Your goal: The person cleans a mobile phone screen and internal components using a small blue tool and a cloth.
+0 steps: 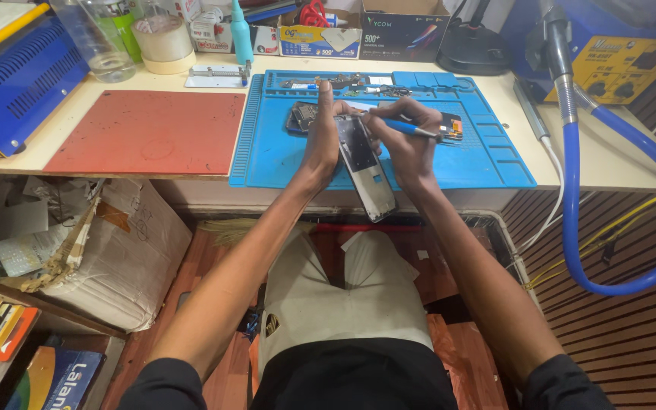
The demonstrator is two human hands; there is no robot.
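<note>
Hands meet over the near edge of a cluttered counter [594, 163], where a person works on an opened phone frame [364, 165]. Left hand [320, 137], its grip wrapped round the frame's upper left side, holds it tilted, its lower end hanging past the counter edge above the lap. Right hand [408, 140] pinches a blue-handled tool [411, 130], tip set against the frame's upper part. Beneath lies a blue work mat [267, 144], with a dark phone part [301, 118] just behind the left hand and small parts in the mat's shallow back trays [419, 79]. Beside it sits a red mat [149, 129]. Farther back stand a clear plastic bottle [96, 38], apparently empty, a roll of tape [162, 38], a teal bottle [241, 34] and open cardboard boxes [320, 34] whose contents cannot be made out. A blue hose [571, 197] loops down at right.
</note>
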